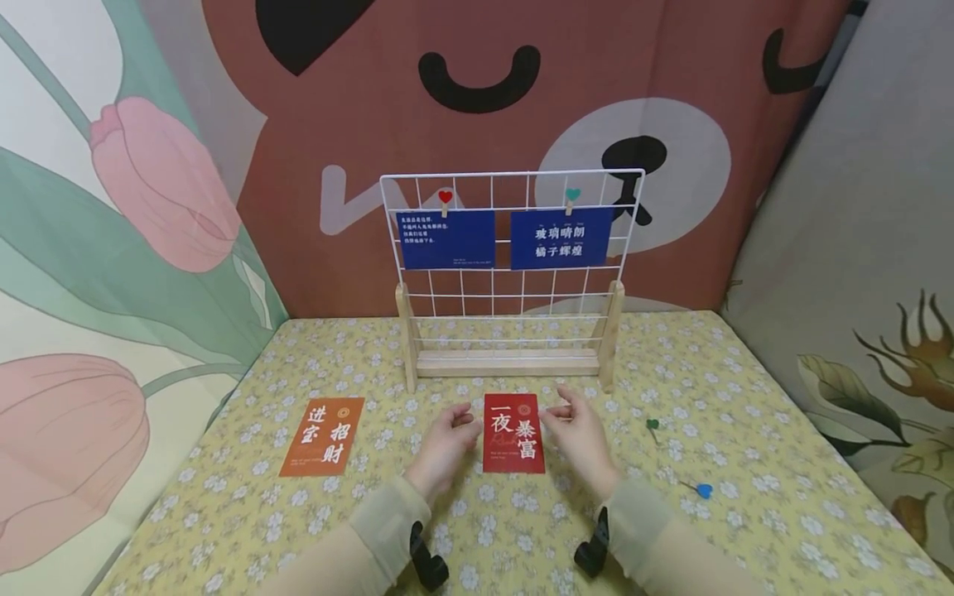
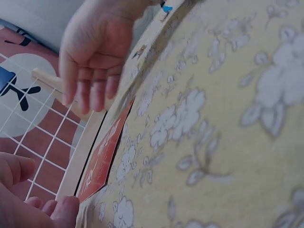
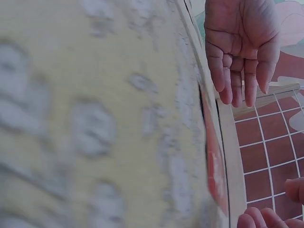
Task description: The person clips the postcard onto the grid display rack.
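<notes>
Red card (image 1: 513,433) flat on the bench (image 1: 782,513), before the grid rack (image 1: 507,248); left hand (image 1: 445,443) and right hand (image 1: 577,437) flanking it, fingers relaxed, grasping nothing. Likely about to lift it; needs pinching an edge

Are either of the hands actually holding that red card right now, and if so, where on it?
Nothing is held. The red card lies flat on the tablecloth, with the left hand and right hand open on either side of it.
</notes>
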The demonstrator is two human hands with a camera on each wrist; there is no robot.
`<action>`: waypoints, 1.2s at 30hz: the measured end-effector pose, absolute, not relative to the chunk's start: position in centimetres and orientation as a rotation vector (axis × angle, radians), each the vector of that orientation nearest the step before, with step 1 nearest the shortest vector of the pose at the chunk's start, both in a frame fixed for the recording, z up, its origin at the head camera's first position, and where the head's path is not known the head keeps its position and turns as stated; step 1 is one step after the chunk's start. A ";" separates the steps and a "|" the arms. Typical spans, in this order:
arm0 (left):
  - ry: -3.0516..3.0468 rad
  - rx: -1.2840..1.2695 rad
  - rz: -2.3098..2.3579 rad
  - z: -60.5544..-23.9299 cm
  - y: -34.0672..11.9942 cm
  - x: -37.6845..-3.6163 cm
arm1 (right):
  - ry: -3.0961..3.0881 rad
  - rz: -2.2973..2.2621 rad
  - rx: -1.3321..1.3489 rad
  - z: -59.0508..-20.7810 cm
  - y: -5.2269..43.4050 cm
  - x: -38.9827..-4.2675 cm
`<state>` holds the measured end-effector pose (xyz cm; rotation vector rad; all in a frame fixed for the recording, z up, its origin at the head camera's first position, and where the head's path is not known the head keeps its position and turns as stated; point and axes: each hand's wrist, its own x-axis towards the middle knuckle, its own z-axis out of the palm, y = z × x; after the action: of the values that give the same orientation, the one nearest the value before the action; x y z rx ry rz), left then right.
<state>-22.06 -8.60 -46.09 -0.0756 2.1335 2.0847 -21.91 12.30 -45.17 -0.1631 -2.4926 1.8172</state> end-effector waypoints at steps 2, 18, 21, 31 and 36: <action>2.114 -0.078 2.075 -46.2 -8.6 -22.0 | -2.499 1.860 -0.184 -45.4 12.3 -21.7; 1.994 -0.139 2.040 -45.9 -8.5 -21.4 | -2.526 2.062 -0.268 -45.7 12.1 -20.2; 1.978 -0.161 2.037 -45.9 -8.4 -21.3 | -2.510 2.112 -0.268 -45.7 12.1 -20.0; 2.027 -0.154 1.997 -45.8 -8.1 -21.3 | -2.542 2.099 -0.302 -45.6 11.9 -19.9; 2.071 -0.175 1.980 -45.9 -7.8 -21.4 | -2.555 2.082 -0.325 -45.7 11.9 -20.0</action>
<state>-21.41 -7.83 -45.92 -0.1753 2.0713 1.9799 -19.99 11.88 -45.75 -0.3251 -2.5553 2.0815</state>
